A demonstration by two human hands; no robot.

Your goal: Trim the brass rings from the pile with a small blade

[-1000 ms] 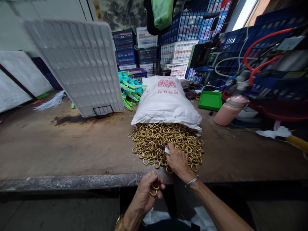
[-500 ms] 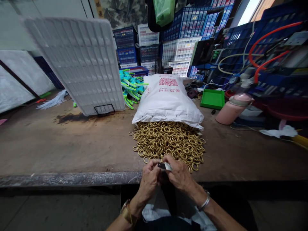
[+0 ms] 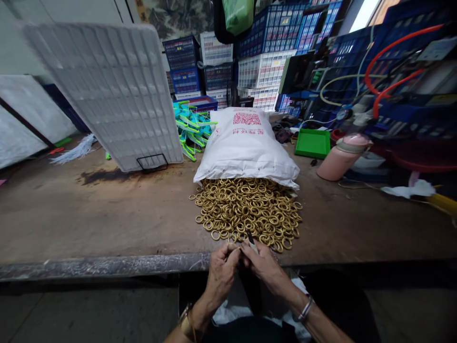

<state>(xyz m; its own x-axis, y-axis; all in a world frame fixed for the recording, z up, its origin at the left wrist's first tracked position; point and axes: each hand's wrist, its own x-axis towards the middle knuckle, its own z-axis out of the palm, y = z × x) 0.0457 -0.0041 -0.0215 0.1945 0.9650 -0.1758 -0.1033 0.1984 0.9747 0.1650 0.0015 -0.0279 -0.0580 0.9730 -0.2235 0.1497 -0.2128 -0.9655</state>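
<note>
My right hand is closed around a small knife with a dark blade and a pale handle. The blade points up and away, over the near edge of a heap of gold rings. My left hand is pinched beside it, fingertips meeting those of the right at the table's front edge. A bit of gold shows between the fingertips, apparently one ring, mostly hidden by the fingers. Behind the heap lies a white woven sack with red print, its mouth toward me and rings spilling from it.
A white ribbed plastic panel stands at the left on a black wire stand. Bright green and teal pieces lie behind it. Right of the sack are a green tray and a pink bottle. Stacked crates fill the back.
The knife has turned from lying sideways between my hands to pointing up and away. Both hands have drawn slightly nearer to me, and the camera view has shifted a little.
</note>
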